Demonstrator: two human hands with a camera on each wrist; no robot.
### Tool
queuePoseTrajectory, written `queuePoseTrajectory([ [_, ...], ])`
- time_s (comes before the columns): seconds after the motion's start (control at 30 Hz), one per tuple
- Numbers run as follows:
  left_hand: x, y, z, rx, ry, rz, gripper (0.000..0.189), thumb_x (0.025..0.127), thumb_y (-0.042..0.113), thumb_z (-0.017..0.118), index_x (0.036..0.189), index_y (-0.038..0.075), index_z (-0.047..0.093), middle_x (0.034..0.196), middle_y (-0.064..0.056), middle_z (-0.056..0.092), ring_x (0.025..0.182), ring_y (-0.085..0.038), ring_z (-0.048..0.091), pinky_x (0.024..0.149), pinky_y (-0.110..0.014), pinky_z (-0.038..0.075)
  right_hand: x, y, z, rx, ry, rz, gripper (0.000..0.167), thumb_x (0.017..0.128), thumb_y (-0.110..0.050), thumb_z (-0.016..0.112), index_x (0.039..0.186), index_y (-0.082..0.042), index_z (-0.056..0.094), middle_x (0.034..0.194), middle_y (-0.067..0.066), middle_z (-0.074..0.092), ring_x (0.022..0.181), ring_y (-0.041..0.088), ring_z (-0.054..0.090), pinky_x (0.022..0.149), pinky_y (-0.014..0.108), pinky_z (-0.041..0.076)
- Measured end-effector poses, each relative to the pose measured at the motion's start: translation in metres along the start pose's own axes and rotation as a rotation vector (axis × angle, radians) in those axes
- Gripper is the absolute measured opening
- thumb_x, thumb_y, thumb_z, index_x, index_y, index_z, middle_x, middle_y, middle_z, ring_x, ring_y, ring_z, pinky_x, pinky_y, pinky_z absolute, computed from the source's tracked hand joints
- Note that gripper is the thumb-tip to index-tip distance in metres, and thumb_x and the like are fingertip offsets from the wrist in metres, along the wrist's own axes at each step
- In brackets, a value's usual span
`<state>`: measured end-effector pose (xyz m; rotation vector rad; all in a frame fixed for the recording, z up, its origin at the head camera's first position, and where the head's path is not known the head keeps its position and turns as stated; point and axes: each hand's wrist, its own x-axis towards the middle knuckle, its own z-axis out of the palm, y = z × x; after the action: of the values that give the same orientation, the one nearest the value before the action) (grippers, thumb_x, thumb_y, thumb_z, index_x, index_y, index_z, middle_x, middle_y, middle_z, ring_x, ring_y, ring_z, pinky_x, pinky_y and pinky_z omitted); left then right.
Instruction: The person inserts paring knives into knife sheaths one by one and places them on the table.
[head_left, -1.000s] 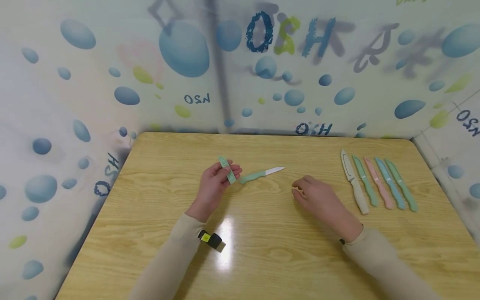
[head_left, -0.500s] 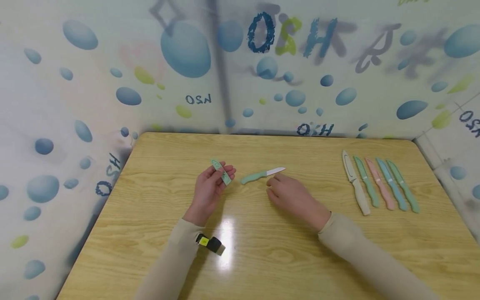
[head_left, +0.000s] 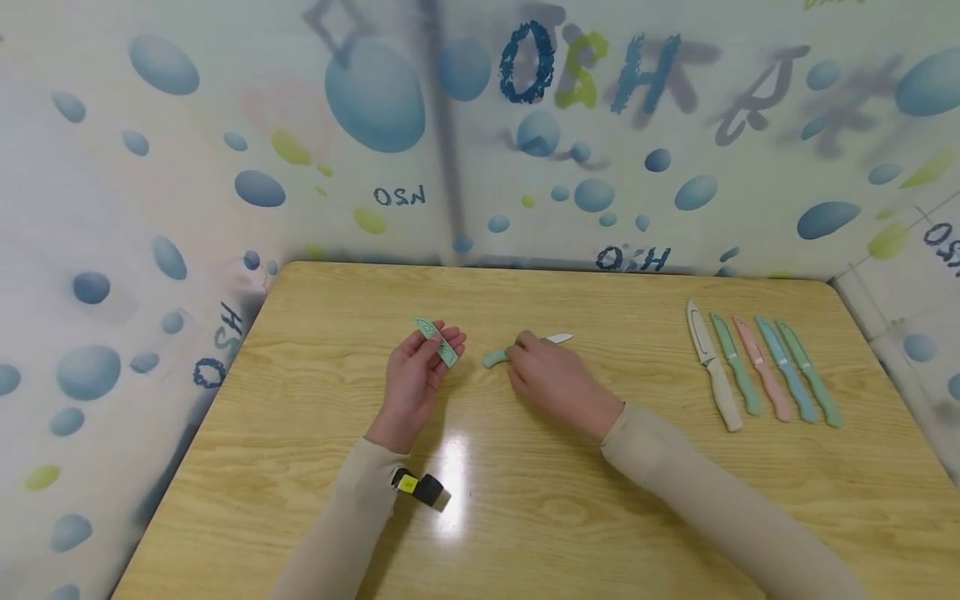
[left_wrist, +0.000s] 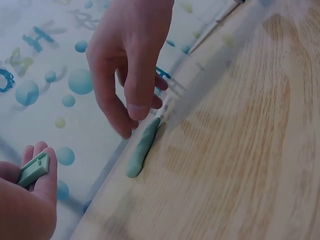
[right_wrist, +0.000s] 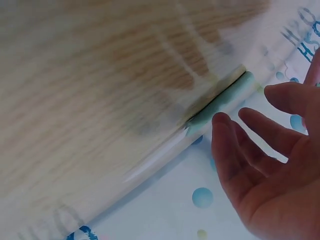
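Note:
My left hand (head_left: 408, 379) holds a light green knife sheath (head_left: 447, 354) with a printed pattern, the thumb lying across it and the fingers beneath. In the left wrist view the sheath (left_wrist: 36, 170) shows its edge. Right of that hand, a small paring knife (head_left: 496, 357) with a green handle and a bare white blade lies on the table, blade pointing right. My right hand (head_left: 561, 379) is just over the knife and hides its middle in the head view. From the right wrist, its loosely bent fingers (right_wrist: 225, 145) appear right beside the green handle (right_wrist: 225, 102), not wrapped round it.
On the right of the wooden table (head_left: 525, 517), several knives lie in a row: a large cream one (head_left: 718, 387), then a green (head_left: 738, 375), a pink (head_left: 765, 383), a blue (head_left: 791, 379) and another green one (head_left: 817, 387). A patterned wall (head_left: 480, 167) rises behind.
My right hand has moved left across the table to the paring knife. My left hand has drawn slightly left with the sheath, which is tilted more.

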<state>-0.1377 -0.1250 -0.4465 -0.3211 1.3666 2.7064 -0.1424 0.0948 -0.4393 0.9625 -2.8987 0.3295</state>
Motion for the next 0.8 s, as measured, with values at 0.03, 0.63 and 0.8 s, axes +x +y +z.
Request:
queuePoseTrajectory([
  [0.03,0.000,0.000,0.000,-0.001,0.002,0.002,0.042,0.110,0.002,0.044,0.148,-0.015,0.036,0.108,-0.011,0.071,0.104,-0.020,0.073,0.101,-0.034,0.056,0.002,-0.001,0.000,-0.008,-0.012,0.003,0.018,0.102,-0.014,0.062,0.114,-0.004,0.070,0.104,0.009,0.061,0.076,0.022,0.060,0.059,0.034,0.055],
  [0.63,0.001,-0.007,0.003,0.017,-0.016,0.016,0.038,0.110,0.001,0.044,0.144,-0.015,0.039,0.106,-0.009,0.072,0.103,-0.019,0.074,0.100,-0.034,0.057,-0.005,0.005,0.006,-0.033,-0.033,-0.037,0.014,0.101,-0.015,0.065,0.107,-0.004,0.069,0.106,0.012,0.065,0.080,0.027,0.063,0.066,0.040,0.058],
  [0.8,-0.001,-0.006,0.003,0.016,-0.015,0.012,0.039,0.110,0.001,0.044,0.145,-0.015,0.037,0.106,-0.010,0.072,0.104,-0.019,0.074,0.100,-0.034,0.057,-0.015,0.006,0.007,-0.053,-0.023,-0.074,0.015,0.101,-0.017,0.065,0.106,-0.004,0.068,0.106,0.012,0.066,0.083,0.027,0.065,0.073,0.040,0.059],
])
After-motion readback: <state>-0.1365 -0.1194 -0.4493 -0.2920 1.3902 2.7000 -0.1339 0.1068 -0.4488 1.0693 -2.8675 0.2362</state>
